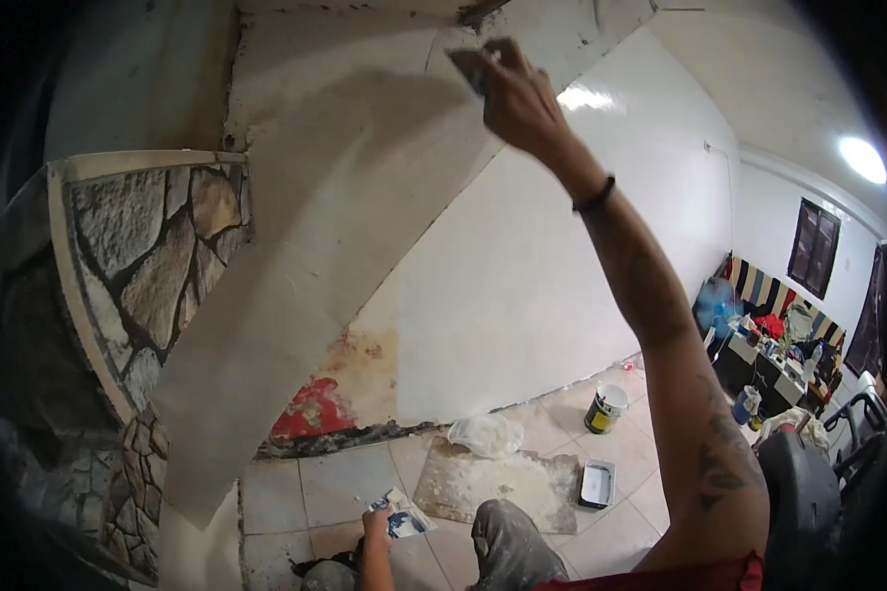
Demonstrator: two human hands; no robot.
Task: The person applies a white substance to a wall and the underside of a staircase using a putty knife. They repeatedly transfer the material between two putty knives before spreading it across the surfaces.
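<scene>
The right hand (517, 94) grips a flat grey putty knife (471, 67) against the white plastered wall (522, 276); the left hand (376, 524), low beneath that wall, clutches a paint-smeared blue-white rag (402, 520).

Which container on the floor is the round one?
The paint bucket by the wall's base is round and upright; the paint tray nearer the person is flat and rectangular.

Grey-brown stone cladding (158, 256), white wall (522, 276), perhaps red patch (310, 412).

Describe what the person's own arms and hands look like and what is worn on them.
The right arm is bare, with dark tattoos on the upper arm and a thin black band around the wrist. The left hand and forearm are bare too. A red garment edge shows near the shoulder.
</scene>
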